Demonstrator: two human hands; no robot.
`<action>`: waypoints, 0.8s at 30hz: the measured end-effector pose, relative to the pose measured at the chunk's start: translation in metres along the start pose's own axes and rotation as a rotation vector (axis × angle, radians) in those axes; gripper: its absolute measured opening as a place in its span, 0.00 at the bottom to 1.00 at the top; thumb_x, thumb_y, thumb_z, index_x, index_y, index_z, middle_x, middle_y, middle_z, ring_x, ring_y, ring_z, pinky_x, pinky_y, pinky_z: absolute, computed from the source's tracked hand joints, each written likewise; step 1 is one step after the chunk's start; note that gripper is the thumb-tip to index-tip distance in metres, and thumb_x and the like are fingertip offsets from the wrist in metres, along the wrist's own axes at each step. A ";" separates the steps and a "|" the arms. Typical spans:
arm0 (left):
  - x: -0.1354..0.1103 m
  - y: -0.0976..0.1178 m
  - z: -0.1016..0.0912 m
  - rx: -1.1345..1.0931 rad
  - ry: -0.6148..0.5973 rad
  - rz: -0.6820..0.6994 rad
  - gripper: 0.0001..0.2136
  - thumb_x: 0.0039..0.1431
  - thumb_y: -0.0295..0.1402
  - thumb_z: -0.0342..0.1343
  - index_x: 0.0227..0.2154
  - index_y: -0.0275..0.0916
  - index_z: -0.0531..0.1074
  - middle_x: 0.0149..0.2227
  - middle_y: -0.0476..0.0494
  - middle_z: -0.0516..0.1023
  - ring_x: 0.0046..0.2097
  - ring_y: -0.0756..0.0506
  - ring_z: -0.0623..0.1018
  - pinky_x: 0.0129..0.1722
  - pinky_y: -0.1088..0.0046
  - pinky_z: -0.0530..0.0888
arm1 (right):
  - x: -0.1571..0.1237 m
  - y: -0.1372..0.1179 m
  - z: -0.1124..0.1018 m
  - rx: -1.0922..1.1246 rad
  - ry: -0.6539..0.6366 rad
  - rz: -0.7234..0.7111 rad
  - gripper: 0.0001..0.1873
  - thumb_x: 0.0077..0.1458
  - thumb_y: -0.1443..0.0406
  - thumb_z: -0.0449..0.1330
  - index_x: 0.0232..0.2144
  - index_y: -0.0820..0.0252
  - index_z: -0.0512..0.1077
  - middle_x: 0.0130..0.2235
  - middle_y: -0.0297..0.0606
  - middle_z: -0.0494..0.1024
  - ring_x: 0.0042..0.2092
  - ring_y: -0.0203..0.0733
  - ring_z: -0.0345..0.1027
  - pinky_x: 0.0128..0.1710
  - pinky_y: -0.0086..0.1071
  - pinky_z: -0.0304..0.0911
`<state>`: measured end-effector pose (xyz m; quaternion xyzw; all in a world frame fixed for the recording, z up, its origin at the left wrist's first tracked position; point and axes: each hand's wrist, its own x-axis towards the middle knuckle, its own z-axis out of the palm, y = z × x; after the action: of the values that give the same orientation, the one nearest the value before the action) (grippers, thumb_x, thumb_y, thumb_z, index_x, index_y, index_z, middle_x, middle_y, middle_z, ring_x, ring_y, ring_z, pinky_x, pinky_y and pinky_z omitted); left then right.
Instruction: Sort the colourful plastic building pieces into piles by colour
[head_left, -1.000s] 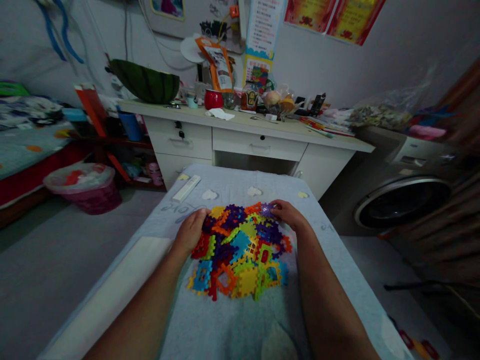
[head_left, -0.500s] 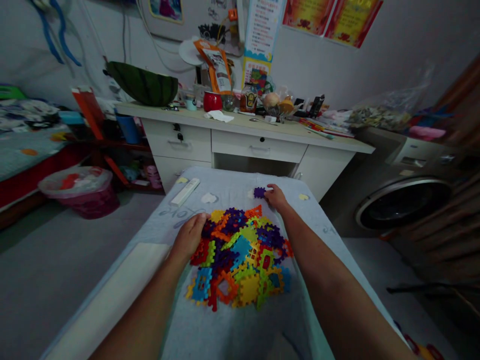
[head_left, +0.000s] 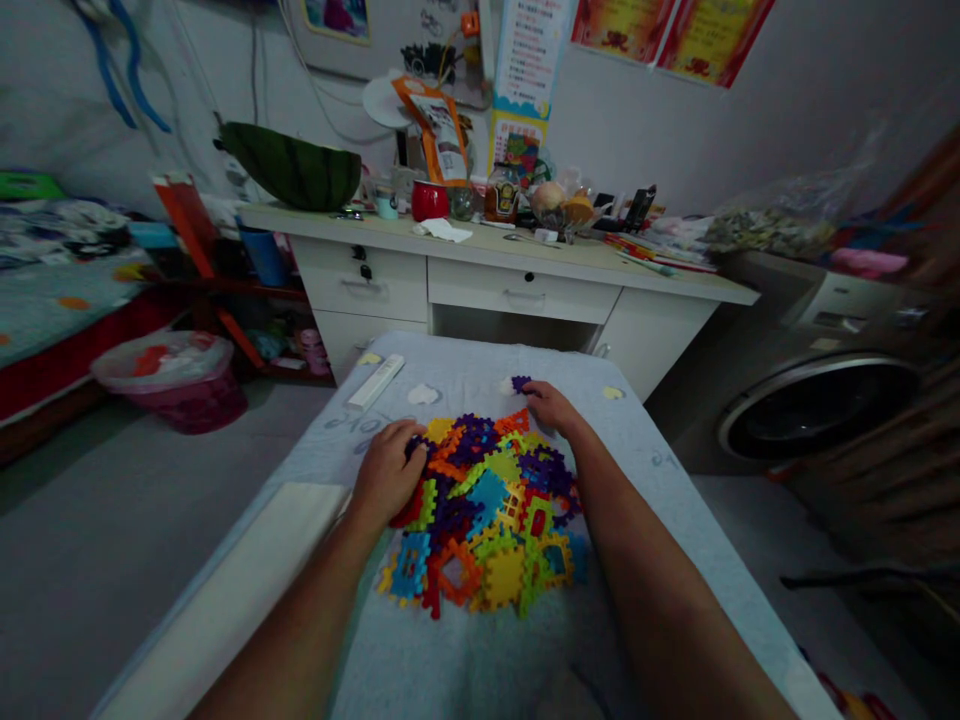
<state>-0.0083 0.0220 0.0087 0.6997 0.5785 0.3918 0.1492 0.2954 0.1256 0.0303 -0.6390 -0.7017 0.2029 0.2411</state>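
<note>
A heap of colourful plastic interlocking tiles [head_left: 502, 578] with notched edges lies on the cloth-covered table, in yellow, orange, green, blue, red and purple. At the heap's upper left edge, my left hand [head_left: 390, 468] has its thumb and fingers closed round a dark purple tile [head_left: 415, 446], partly covered by them. Beyond the heap's far right edge, my right hand [head_left: 552, 406] pinches the near corner of a separate purple tile [head_left: 520, 383] with its fingertips. That tile is low over the cloth; whether it touches cannot be told.
A white oblong object [head_left: 376, 382] rests at the table's far left, and a long pale board [head_left: 247, 590] runs beside my left forearm. A white desk [head_left: 517, 292] with jars and a watermelon half [head_left: 292, 168] stands beyond. A washing machine [head_left: 817, 370] is at the right.
My left hand has moved in over the heap's left edge, its fingers curling round a purple tile. My right hand has lowered slightly, and its purple tile now appears flatter.
</note>
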 end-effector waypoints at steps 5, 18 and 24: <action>-0.003 0.011 -0.003 0.269 0.005 0.113 0.15 0.59 0.37 0.47 0.42 0.39 0.75 0.50 0.37 0.74 0.51 0.37 0.72 0.54 0.56 0.67 | -0.019 -0.008 -0.010 -0.040 -0.169 -0.135 0.20 0.48 0.73 0.58 0.45 0.59 0.75 0.48 0.39 0.76 0.48 0.40 0.68 0.50 0.32 0.61; -0.001 -0.004 0.000 0.205 -0.075 0.028 0.14 0.61 0.40 0.46 0.40 0.40 0.73 0.44 0.40 0.78 0.48 0.39 0.75 0.52 0.59 0.67 | -0.032 0.005 -0.029 0.199 -0.184 0.018 0.09 0.45 0.70 0.59 0.33 0.62 0.73 0.23 0.28 0.71 0.25 0.31 0.62 0.26 0.24 0.56; -0.001 -0.004 0.001 0.228 -0.079 0.021 0.15 0.62 0.41 0.45 0.42 0.41 0.73 0.44 0.41 0.79 0.48 0.39 0.75 0.51 0.59 0.67 | -0.031 0.022 -0.035 0.312 -0.094 0.098 0.04 0.47 0.69 0.59 0.29 0.61 0.68 0.20 0.28 0.69 0.21 0.31 0.61 0.22 0.24 0.56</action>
<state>-0.0102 0.0221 0.0050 0.7331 0.6056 0.2972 0.0872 0.3361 0.0966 0.0428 -0.6170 -0.6402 0.3507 0.2941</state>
